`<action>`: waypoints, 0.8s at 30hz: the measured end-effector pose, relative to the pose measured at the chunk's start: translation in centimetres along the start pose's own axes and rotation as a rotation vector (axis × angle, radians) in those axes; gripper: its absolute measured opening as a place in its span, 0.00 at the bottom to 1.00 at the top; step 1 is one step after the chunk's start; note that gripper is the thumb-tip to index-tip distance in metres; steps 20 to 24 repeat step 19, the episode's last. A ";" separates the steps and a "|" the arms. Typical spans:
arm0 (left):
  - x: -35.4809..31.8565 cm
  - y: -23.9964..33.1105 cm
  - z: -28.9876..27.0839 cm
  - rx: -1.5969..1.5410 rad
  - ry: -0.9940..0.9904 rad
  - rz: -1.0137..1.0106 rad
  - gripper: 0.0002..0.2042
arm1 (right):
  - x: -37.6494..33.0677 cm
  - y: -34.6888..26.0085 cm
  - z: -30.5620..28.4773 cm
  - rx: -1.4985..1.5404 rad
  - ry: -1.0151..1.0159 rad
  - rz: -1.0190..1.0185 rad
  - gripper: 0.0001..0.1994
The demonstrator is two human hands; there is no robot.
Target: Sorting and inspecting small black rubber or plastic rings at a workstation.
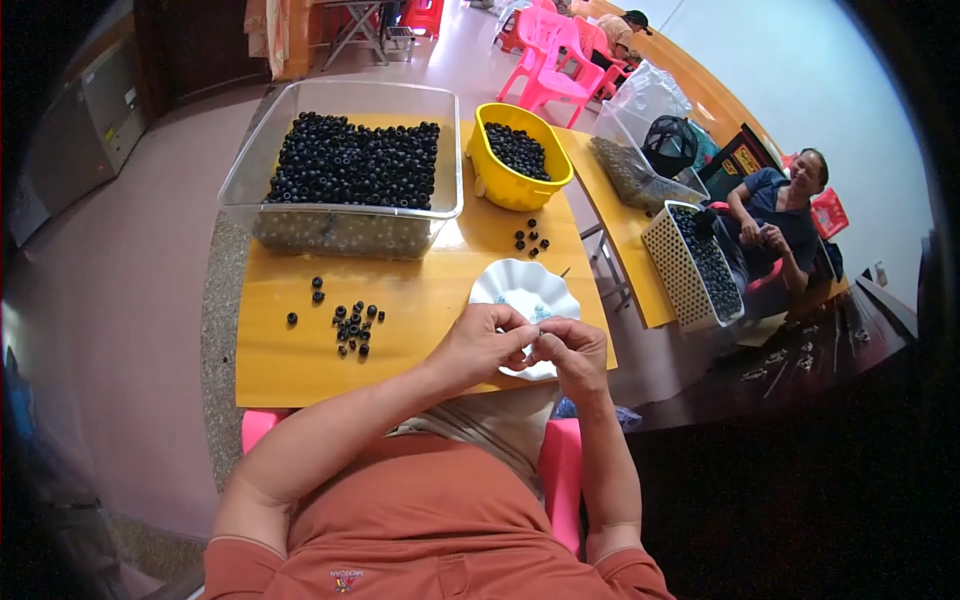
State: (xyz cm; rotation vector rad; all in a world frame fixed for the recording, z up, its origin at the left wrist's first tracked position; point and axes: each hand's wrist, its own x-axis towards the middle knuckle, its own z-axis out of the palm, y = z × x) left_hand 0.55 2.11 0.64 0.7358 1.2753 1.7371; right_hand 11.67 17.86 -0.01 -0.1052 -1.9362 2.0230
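Observation:
My left hand (485, 342) and my right hand (578, 356) meet above a white dish with a wavy rim (490, 282). Thumbs and fingertips of both are pinched together around something small, mostly covered by the fingers. Inside the dish are pale bluish bits or markings; which of the two I cannot tell. Loose black bead-like pieces with holes (355, 325) lie on the yellow wooden table (290, 370), left of my hands. Another small group of black pieces (531, 236) rests beyond the dish.
A clear plastic bin (345, 232) full of black pieces stands at the far left of the table. Beside it is a yellow tub (507, 188) of the same. At right, a person (785, 215) sits by a perforated cream basket (690, 285). Pink chairs (555, 60) stand behind.

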 end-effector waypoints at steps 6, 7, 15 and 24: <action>0.2 -0.5 0.2 0.108 0.038 0.028 0.10 | -0.1 -0.1 0.0 -0.086 0.009 -0.030 0.06; 0.2 -0.5 0.3 0.107 0.038 0.028 0.10 | -0.1 0.0 -0.1 -0.113 0.004 -0.051 0.06; 0.5 -0.9 0.4 -0.009 0.075 -0.009 0.10 | -0.3 0.0 0.4 -0.201 0.027 -0.098 0.05; 0.6 -0.7 0.2 0.032 0.076 -0.005 0.10 | -0.2 0.4 0.4 -0.163 0.025 -0.108 0.07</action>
